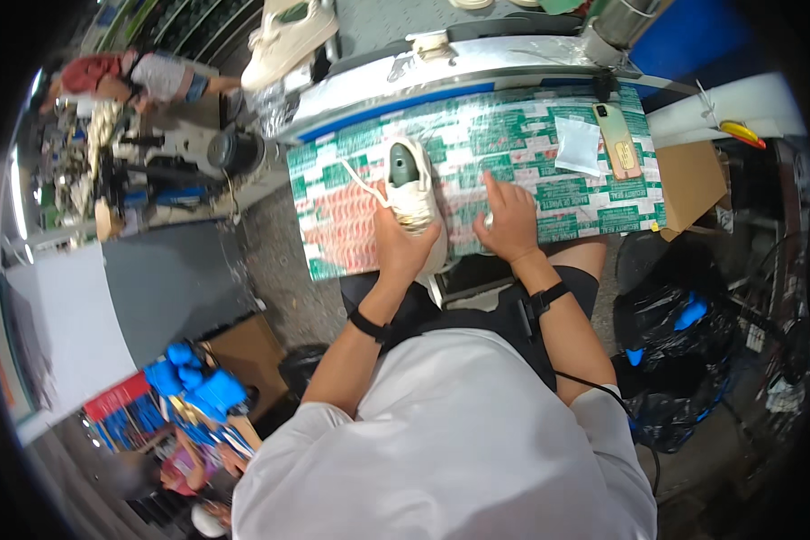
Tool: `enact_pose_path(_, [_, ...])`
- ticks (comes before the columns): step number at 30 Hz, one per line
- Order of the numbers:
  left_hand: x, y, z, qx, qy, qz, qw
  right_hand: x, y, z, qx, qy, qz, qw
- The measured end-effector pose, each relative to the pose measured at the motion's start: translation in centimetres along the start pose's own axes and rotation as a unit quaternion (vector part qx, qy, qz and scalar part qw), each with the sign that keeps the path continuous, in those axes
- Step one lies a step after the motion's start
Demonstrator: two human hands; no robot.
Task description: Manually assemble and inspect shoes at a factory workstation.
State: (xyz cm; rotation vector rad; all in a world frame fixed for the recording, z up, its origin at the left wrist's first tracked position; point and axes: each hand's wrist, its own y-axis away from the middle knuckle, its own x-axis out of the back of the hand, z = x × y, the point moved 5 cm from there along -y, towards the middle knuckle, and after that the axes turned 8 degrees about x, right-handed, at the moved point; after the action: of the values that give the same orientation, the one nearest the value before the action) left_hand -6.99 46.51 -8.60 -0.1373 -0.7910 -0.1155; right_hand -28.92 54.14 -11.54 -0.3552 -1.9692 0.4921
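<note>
A cream sneaker with a green insole stands on the work table, its heel pointing away from me and its toe toward me. One loose lace sticks out to its left. My left hand grips the front of the shoe, thumb across the lower laces, and covers part of the toe. To the right of the shoe, my right hand hovers over or rests on the table with the index finger stretched forward and the thumb apart. A small pale spot shows by that thumb; what it is I cannot make out.
Green, white and red printed tape covers the table. On its right lie a white packet and a phone. Beyond runs a metal-edged conveyor carrying another cream shoe. Black bags stand at right; a co-worker is far left.
</note>
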Motion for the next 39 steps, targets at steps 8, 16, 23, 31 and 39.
enact_pose_path(8, [4.4,-0.7,-6.6,0.275,0.142,-0.246,0.918,2.5,1.9,-4.3,-0.15,-0.125,-0.019,0.981])
enact_pose_path(16, [4.4,-5.2,-2.5,0.037,0.106,-0.166,0.98,2.0,-3.5,-13.2,0.099,-0.072,-0.049,0.991])
enact_pose_path(23, [4.6,-9.5,-7.4,0.204,0.363,-0.192,0.889,1.3,-3.8,-14.2,0.125,-0.039,-0.114,0.985])
enact_pose_path(31, [3.8,-13.6,-2.3,0.102,0.269,-0.254,0.923,2.1,-4.7,-14.1,0.146,0.011,-0.116,0.982])
enact_pose_path(39, [3.7,-13.7,-3.0,0.089,0.192,-0.248,0.945,2.2,-5.1,-13.9,0.155,0.037,-0.14,0.977])
